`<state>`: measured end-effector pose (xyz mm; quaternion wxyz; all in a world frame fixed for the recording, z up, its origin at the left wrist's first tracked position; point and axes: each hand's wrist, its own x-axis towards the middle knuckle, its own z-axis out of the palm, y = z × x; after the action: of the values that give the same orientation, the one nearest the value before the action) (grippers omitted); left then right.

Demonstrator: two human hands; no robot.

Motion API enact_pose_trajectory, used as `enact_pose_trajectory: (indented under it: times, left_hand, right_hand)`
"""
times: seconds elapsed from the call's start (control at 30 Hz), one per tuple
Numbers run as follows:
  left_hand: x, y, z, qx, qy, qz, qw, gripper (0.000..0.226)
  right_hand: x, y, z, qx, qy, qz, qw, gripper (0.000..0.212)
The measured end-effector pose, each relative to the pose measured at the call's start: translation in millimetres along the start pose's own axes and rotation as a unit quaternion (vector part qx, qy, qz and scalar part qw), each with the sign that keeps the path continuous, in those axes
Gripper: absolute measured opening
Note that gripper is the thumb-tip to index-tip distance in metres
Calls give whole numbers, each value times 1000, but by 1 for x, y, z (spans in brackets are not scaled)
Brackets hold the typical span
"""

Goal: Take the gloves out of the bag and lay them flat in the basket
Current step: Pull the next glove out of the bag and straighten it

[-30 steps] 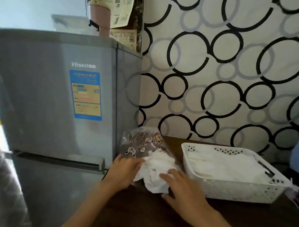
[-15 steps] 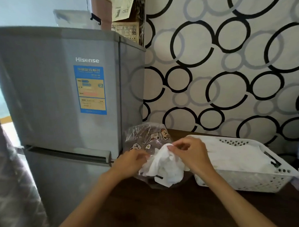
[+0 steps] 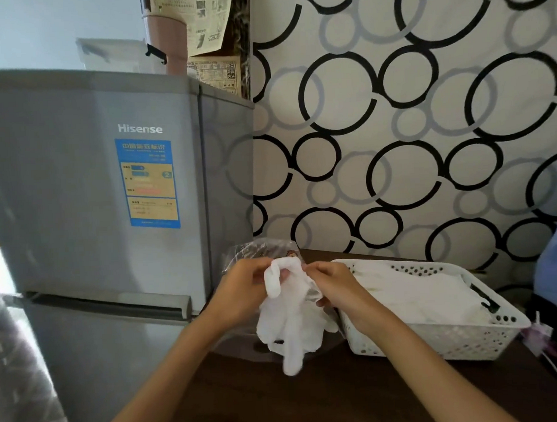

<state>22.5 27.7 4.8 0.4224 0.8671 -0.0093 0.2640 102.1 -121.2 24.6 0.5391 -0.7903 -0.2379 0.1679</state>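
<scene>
Holding up a white glove [image 3: 291, 318], your two hands pinch its top edge. Your left hand [image 3: 242, 292] grips the left side of the cuff, with its fingers curled round the cloth. Your right hand [image 3: 335, 288] pinches the right side. The glove hangs down between them, long way up and down, with its fingers pointing at the dark table [image 3: 311, 400]. It looks a bit bunched up.

The clear bag [image 3: 250, 253] with little bears on it sits just behind your hands, next to the grey fridge [image 3: 94, 187]. The white basket [image 3: 452, 340] is just to the right, and it has white gloves lying in it. Your right hand is the nearer one to it. I think you need to swing the glove right and lay it down flat.
</scene>
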Motion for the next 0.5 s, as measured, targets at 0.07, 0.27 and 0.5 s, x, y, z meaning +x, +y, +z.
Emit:
enact_pose_trajectory:
  times: [0.07, 0.27, 0.5]
  left_hand:
    - [7, 6, -2, -21, 24, -28, 999, 17]
    - [25, 22, -2, -112, 23, -107, 988, 19]
    - [38, 40, 6, -140, -8, -129, 982, 18]
  right_hand:
    - [-2, 0, -2, 47, -21, 25, 998, 22]
    - [-11, 8, -15, 149, -105, 13, 983, 47]
    - [-14, 15, -48, 144, -5, -61, 988, 26]
